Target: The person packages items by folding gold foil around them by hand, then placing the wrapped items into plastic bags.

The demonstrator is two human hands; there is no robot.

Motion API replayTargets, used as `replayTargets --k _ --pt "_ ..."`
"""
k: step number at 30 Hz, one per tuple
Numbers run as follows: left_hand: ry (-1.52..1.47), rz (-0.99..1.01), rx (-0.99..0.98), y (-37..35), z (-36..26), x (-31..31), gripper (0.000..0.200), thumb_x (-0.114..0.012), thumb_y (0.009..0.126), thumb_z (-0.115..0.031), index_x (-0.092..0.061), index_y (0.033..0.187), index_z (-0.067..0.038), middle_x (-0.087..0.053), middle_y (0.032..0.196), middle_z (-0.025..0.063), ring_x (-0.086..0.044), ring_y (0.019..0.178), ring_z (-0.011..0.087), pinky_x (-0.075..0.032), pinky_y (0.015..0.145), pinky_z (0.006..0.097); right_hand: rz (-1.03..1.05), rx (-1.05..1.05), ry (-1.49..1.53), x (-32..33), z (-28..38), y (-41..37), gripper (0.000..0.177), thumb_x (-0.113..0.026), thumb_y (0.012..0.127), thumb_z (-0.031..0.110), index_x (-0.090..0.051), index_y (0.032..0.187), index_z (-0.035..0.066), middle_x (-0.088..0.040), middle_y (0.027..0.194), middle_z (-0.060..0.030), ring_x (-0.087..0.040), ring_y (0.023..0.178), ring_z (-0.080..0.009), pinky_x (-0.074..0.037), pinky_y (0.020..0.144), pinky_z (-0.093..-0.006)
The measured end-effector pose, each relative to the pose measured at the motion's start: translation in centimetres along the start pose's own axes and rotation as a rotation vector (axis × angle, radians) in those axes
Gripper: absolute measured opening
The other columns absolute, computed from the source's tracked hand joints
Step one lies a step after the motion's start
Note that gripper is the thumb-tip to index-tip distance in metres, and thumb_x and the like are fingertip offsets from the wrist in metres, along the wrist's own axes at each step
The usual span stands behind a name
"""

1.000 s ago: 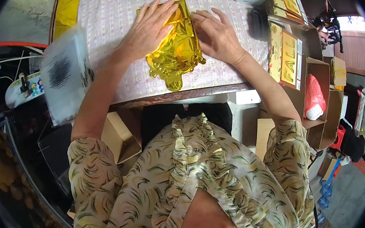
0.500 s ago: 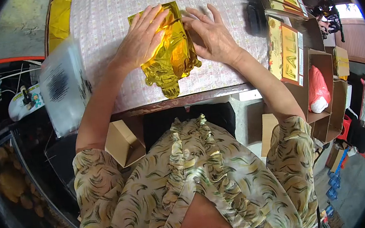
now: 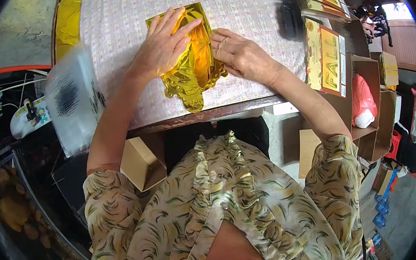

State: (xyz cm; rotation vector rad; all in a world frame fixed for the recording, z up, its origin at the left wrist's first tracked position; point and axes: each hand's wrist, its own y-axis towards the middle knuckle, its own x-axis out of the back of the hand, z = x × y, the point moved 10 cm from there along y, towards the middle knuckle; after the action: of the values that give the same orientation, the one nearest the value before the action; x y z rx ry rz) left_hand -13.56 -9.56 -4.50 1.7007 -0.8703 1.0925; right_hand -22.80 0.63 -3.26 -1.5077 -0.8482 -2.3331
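Flat, open left hand rests atop crumpled gold foil sheet; right hand curls against its right edge, grasp indeterminate.

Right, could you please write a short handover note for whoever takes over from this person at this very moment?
Left hand: open, flat on the gold foil piece, pressing it onto the cloth-covered table.
Right hand: fingertips at the foil's right edge; a firm grip cannot be confirmed.
Done: the foil's right side is raised and creased toward the middle.
Left: the scalloped lower end lies flat and unfolded near the table's front edge.
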Motion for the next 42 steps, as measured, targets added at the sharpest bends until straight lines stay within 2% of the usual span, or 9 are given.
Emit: replayTargets --k 7,14,20,22,27,34,37,40,42 --pt "0.053 0.017 -0.025 0.0 -0.2 -0.1 0.045 -0.046 0.108 -0.026 -0.051 0.153 -0.029 -0.037 0.161 0.0159 -0.035 0.148 0.0411 -0.026 0.123 0.0546 0.044 0.06 -0.039 0.4 1.5 -0.1 0.031 -0.069 0.08 0.003 -0.073 0.11 0.003 -0.07 0.126 -0.0136 -0.062 0.127 -0.0316 -0.044 0.118 -0.0406" --pt "0.142 0.028 -0.045 -0.2 -0.1 -0.8 0.045 -0.045 0.109 -0.039 -0.046 0.154 -0.043 -0.037 0.162 0.0174 -0.035 0.149 0.0392 -0.025 0.123 0.0553 0.078 0.109 0.095 0.9 2.5 -0.5 0.037 -0.073 0.077 -0.001 -0.072 0.113 0.002 -0.07 0.126 -0.0152 -0.06 0.129 -0.0366 -0.046 0.116 -0.0445" --pt "0.185 0.057 -0.036 -0.3 -0.1 -1.2 0.046 -0.044 0.109 -0.043 -0.043 0.155 -0.047 -0.036 0.163 0.0166 -0.03 0.152 0.0377 -0.022 0.125 0.0549 0.148 0.046 0.517 1.4 2.0 -1.0 0.028 -0.062 0.082 -0.008 -0.074 0.105 0.001 -0.075 0.113 -0.0135 -0.07 0.107 -0.0356 -0.055 0.104 -0.0387" --pt "0.196 0.064 -0.036 -0.5 -0.1 -1.2 0.047 -0.045 0.108 -0.044 -0.043 0.155 -0.047 -0.036 0.163 0.0164 -0.03 0.152 0.0376 -0.021 0.125 0.0547 -0.067 -0.479 0.776 1.0 -3.6 -2.7 0.027 -0.059 0.081 -0.008 -0.074 0.102 0.0 -0.076 0.109 -0.0117 -0.072 0.099 -0.0314 -0.056 0.097 -0.0364" --pt "0.184 0.056 -0.032 -0.4 -0.1 -1.2 0.049 -0.047 0.106 -0.045 -0.043 0.155 -0.047 -0.037 0.163 0.0164 -0.031 0.152 0.037 -0.02 0.126 0.0543 -0.106 0.013 0.185 3.1 -0.5 2.1 0.032 -0.065 0.077 -0.005 -0.074 0.107 0.001 -0.071 0.116 -0.0121 -0.067 0.108 -0.0296 -0.054 0.096 -0.0417" --pt "0.139 0.054 -0.006 -0.6 -0.2 -0.7 0.051 -0.051 0.106 -0.042 -0.044 0.157 -0.038 -0.032 0.166 0.0142 -0.027 0.154 0.0342 -0.019 0.126 0.0527 -0.059 -0.004 0.187 2.0 -0.4 0.7 0.033 -0.067 0.078 -0.007 -0.074 0.109 0.001 -0.071 0.116 -0.0127 -0.067 0.114 -0.0324 -0.054 0.1 -0.0423" --pt "-0.009 0.024 0.052 0.1 0.9 -0.4 0.054 -0.053 0.106 -0.04 -0.042 0.158 -0.035 -0.03 0.167 0.0151 -0.028 0.154 0.0332 -0.022 0.125 0.0529 -0.043 -0.037 0.203 2.0 -0.4 0.6 0.034 -0.067 0.077 -0.007 -0.074 0.109 0.0 -0.071 0.116 -0.0127 -0.066 0.116 -0.0324 -0.055 0.1 -0.041" --pt "-0.257 0.053 0.171 2.6 3.4 1.2 0.048 -0.055 0.106 -0.038 -0.052 0.153 -0.028 -0.044 0.16 0.0157 -0.047 0.144 0.0298 -0.038 0.118 0.0484 -0.058 -0.029 0.168 2.0 0.0 0.7 0.033 -0.068 0.076 -0.007 -0.074 0.108 -0.001 -0.071 0.117 -0.0127 -0.067 0.116 -0.0323 -0.056 0.099 -0.04" --pt "-0.391 0.44 0.404 3.4 5.4 0.6 0.041 -0.058 0.105 -0.036 -0.063 0.144 -0.023 -0.059 0.148 0.0135 -0.064 0.126 0.0253 -0.052 0.102 0.0415 -0.048 -0.032 0.162 2.1 0.0 0.7 0.033 -0.068 0.076 -0.007 -0.074 0.108 -0.001 -0.071 0.117 -0.0124 -0.067 0.116 -0.0323 -0.056 0.099 -0.04"
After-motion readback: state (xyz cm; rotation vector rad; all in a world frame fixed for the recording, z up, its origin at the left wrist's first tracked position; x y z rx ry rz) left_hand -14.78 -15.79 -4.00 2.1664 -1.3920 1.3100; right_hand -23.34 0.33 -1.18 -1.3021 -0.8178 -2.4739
